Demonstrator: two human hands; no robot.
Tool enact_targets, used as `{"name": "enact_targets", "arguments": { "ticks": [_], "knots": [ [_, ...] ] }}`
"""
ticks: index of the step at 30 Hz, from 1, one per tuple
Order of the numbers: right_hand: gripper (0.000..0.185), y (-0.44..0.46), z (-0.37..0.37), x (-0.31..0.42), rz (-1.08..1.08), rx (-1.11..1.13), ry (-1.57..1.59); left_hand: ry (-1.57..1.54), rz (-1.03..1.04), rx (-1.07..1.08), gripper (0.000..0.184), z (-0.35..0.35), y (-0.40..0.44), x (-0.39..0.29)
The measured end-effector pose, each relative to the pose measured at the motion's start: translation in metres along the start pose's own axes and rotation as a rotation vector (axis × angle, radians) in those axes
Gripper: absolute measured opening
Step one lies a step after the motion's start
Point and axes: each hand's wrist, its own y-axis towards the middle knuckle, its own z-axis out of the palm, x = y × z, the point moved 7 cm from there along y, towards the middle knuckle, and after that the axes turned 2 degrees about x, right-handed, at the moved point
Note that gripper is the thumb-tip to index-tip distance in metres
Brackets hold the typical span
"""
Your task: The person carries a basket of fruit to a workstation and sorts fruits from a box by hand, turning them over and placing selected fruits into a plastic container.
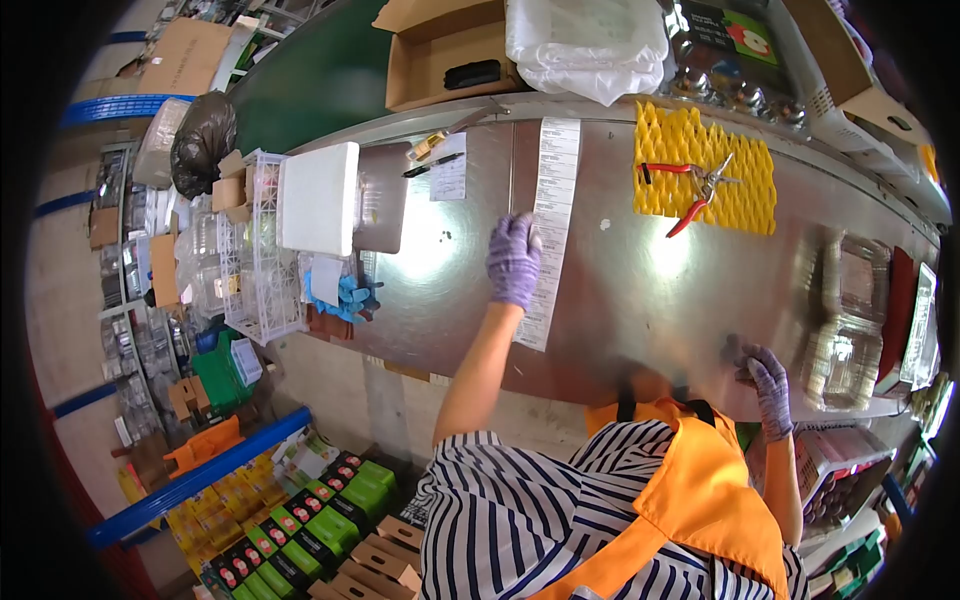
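My left hand, in a purple knit glove, rests on the left edge of a long printed paper strip lying on the metal table. Its fingers point away from me and lie close together; whether they pinch the paper is unclear. My right hand, gloved the same way, is at the table's near edge on the right, its fingers bent and nothing visible in them. Red-handled pruning shears lie spread on a yellow mesh pad beyond the hands.
Clear plastic boxes stand at the right end. At the left are a white foam lid, a white crate and blue gloves. A pen lies by a small note. An open carton sits along the far side.
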Motion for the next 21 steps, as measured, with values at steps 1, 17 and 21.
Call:
{"name": "enact_targets", "arguments": {
  "ticks": [1,17,21],
  "knots": [
    [0.032,0.000,-0.001,0.000,0.001,-0.001,0.003,0.031,-0.040,0.040,0.032,0.007,-0.013,-0.002],
    [0.036,-0.017,-0.003,-0.004,-0.027,0.011,-0.008,-0.169,-0.105,0.111,0.033,0.023,-0.045,-0.023],
    [0.034,-0.027,-0.008,-0.007,-0.007,-0.048,-0.013,-0.096,0.003,0.053,0.036,0.032,-0.046,-0.037]
  ]
}}
